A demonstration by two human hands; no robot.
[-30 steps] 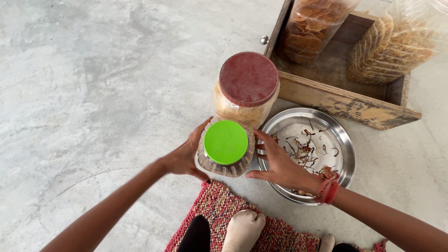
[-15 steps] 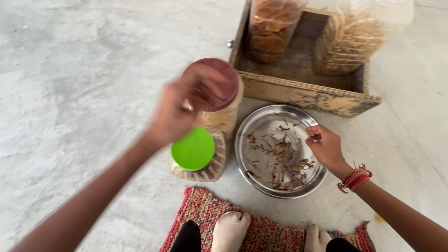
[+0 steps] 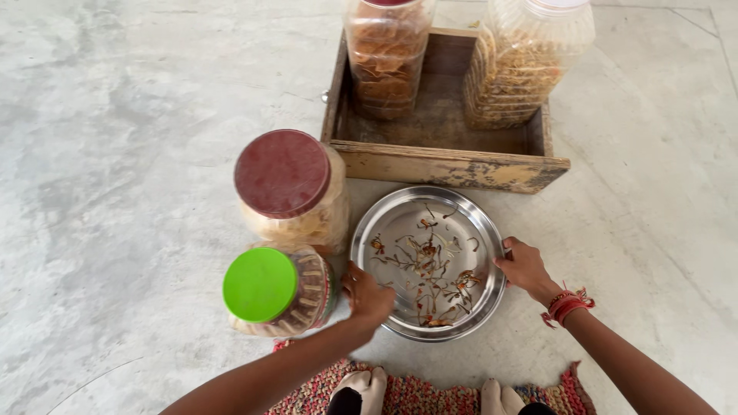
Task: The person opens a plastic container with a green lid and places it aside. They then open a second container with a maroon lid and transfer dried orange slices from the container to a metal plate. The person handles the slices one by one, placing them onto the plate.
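Steel plate (image 3: pixel 400 230) w/ dried scraps lies on floor btwn both hands. Left hand (image 3: pixel 367 296) pinches near-left rim, right hand (image 3: pixel 524 267) pinches right rim; each grip closed on the edge. Green-lid jar (image 3: pixel 277 290) just left of left hand.

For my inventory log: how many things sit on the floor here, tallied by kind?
Plastic jars: 4 (red lid, green lid, two in the crate)
Steel plate: 1
Wooden crate: 1
Woven mat: 1
Total: 7
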